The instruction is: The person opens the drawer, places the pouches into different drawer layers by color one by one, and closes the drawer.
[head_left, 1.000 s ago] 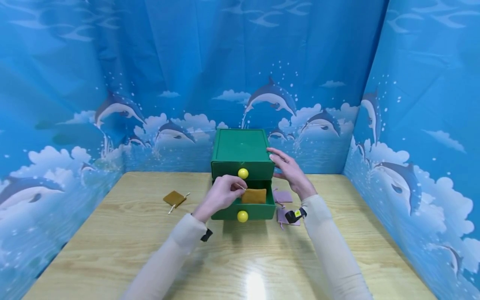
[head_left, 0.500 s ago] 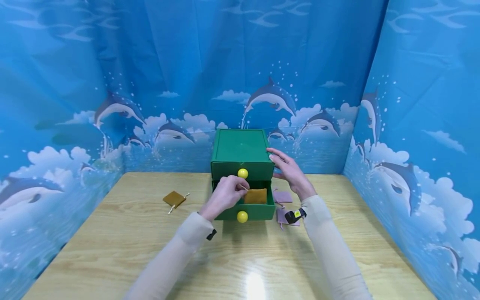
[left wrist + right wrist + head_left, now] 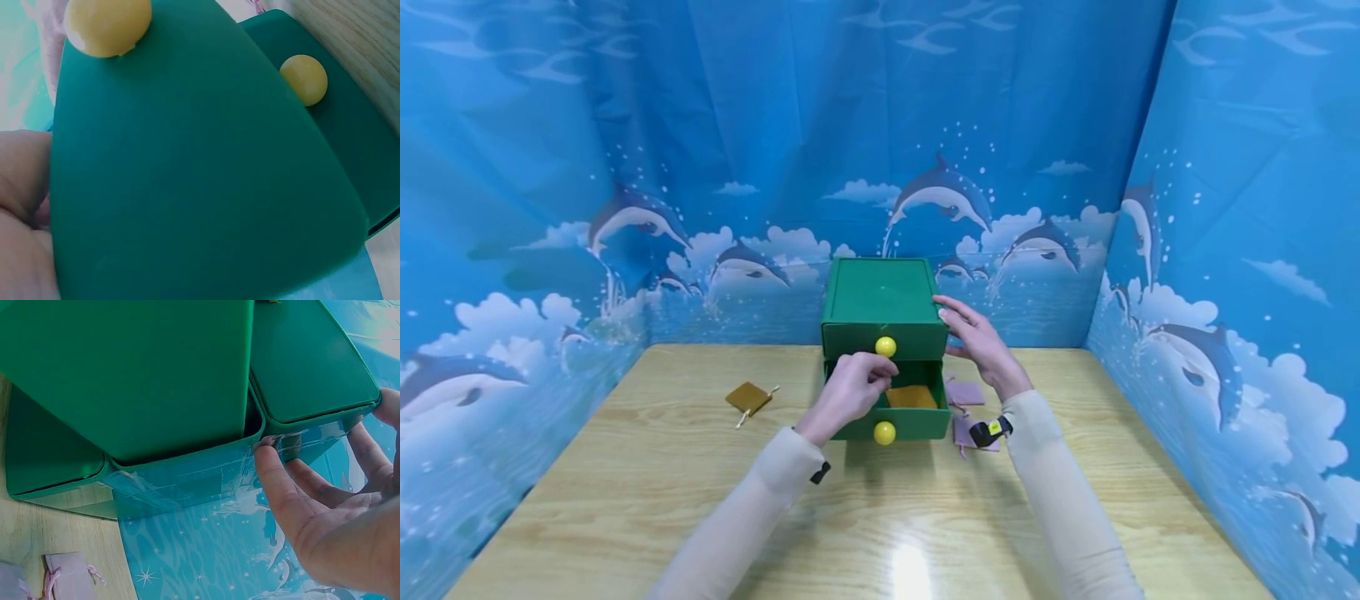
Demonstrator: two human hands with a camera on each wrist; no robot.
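A green drawer cabinet [image 3: 882, 292] with yellow ball knobs stands on the table, its middle drawer [image 3: 917, 423] pulled out. In that drawer lies a brown drawstring pouch [image 3: 912, 397]. My left hand [image 3: 850, 385] is over the drawer's left part, thumb and fingers bent beside the pouch, with no cord visible between them. The left wrist view shows mostly the drawer front [image 3: 200, 150], which hides the fingertips. With extended fingers, my right hand [image 3: 981, 342] touches the cabinet's right side; the right wrist view shows its fingers [image 3: 275, 475] against the taped side.
Another brown pouch [image 3: 749, 398] with cream cords lies on the table left of the cabinet. Two lilac pouches, one farther back [image 3: 966, 392] and one nearer [image 3: 970, 432], lie to its right, partly under my right arm. A blue dolphin-print curtain [image 3: 760, 167] stands behind the table.
The brown pouch, earlier hanging upright by its cord from my left fingers, now lies flatter and lower in the drawer. My left hand has shifted slightly right. The right hand stays in place.
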